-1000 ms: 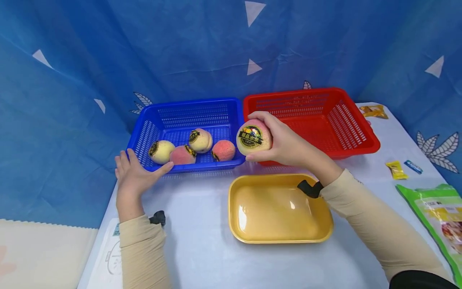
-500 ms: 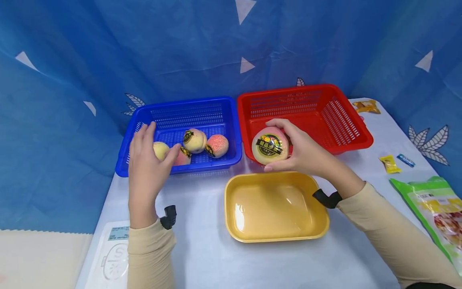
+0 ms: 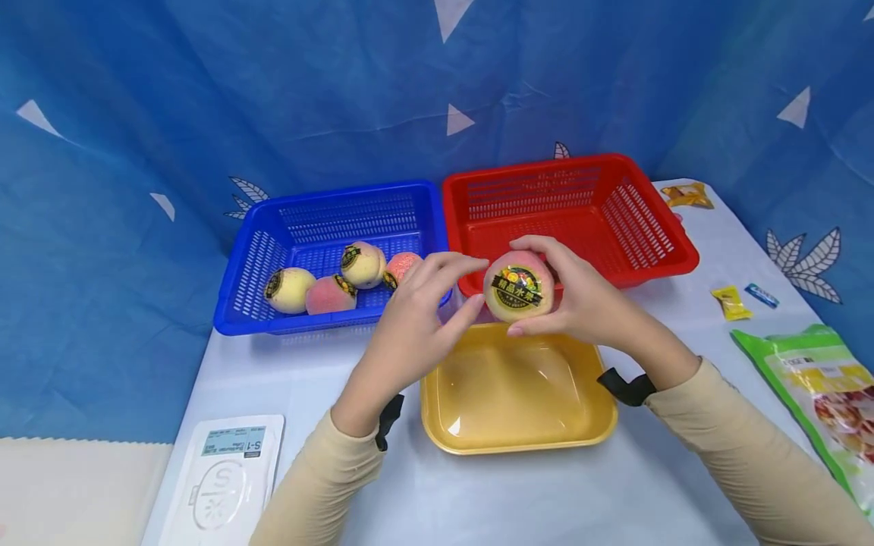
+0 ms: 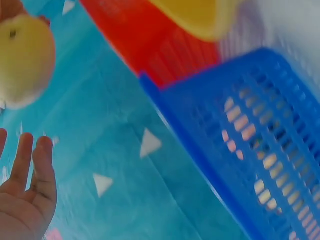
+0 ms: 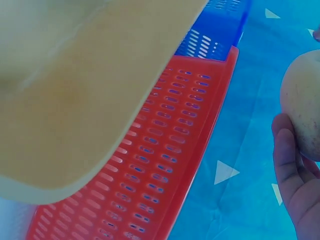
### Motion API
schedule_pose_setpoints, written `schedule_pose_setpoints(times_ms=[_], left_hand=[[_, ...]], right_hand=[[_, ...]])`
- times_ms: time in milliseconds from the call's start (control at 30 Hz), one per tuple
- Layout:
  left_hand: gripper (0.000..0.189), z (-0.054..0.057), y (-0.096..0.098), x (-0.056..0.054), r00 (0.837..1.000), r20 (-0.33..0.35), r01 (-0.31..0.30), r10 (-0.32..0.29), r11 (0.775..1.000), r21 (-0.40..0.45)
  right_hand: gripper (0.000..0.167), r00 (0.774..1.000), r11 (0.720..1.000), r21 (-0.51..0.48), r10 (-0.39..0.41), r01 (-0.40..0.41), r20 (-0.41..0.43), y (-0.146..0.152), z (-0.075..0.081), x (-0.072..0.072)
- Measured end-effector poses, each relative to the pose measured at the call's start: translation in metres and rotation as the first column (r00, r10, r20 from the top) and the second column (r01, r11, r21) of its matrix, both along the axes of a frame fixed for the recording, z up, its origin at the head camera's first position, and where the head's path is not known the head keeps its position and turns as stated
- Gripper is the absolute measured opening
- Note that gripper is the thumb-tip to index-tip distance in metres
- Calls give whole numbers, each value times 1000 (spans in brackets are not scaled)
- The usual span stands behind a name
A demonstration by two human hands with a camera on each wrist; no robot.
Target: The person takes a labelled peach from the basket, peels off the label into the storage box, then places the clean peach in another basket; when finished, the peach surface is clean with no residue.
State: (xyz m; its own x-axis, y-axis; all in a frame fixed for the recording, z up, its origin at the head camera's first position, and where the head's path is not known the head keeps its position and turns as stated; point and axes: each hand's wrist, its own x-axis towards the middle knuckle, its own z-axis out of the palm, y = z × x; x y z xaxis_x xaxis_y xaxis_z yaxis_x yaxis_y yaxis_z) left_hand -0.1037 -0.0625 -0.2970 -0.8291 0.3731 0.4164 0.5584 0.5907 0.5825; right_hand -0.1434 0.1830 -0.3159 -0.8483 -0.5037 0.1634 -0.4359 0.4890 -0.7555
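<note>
My right hand (image 3: pixel 590 303) grips a peach (image 3: pixel 519 288) with a black and gold label facing up, above the back edge of the yellow tray (image 3: pixel 519 447). Beside the peach is my left hand (image 3: pixel 413 326), its thumb and fingers spread toward the fruit's left side. In the left wrist view a gap shows between the left fingers (image 4: pixel 44 155) and the peach (image 4: pixel 25 60). Several more labelled peaches, among them a pale one (image 3: pixel 290 290) and a pink one (image 3: pixel 331 296), lie in the blue basket (image 3: pixel 231 284). One reddish peach (image 3: pixel 401 265) is partly behind the left hand.
A red basket (image 3: pixel 655 265) stands against the blue one's right side. On the right lie a yellow wrapped candy (image 3: pixel 731 303), a blue packet (image 3: pixel 761 295), an orange-brown packet (image 3: pixel 687 195) and a green-edged bag (image 3: pixel 819 394). A white flat package (image 3: pixel 221 478) lies front left.
My left hand has left the blue basket and moved right to beside the peach. The right hand has carried the peach rightward, from the baskets' meeting edge to above the tray's back edge.
</note>
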Motion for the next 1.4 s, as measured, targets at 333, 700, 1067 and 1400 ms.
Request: schedule_pose_setpoints(times_ms=[333,700,1067,1400], left_hand=[[31,-11,24,-5,994,-60,86,-88,996,-20],[28,-13,33,-3,990,-31,137,-136,990,32],[30,-13,41,-2,983,80,156,-164,983,100],[30,-10,48,1,977,167,117,-135,987,112]], right_hand=[[98,998,999,28,-19,21,-55,4,-5,4],[98,992,996,78,-28,38,-125,9,-11,7],[96,988,993,105,-33,49,-152,13,-13,10],[95,983,990,130,-30,54,-179,16,-15,13]])
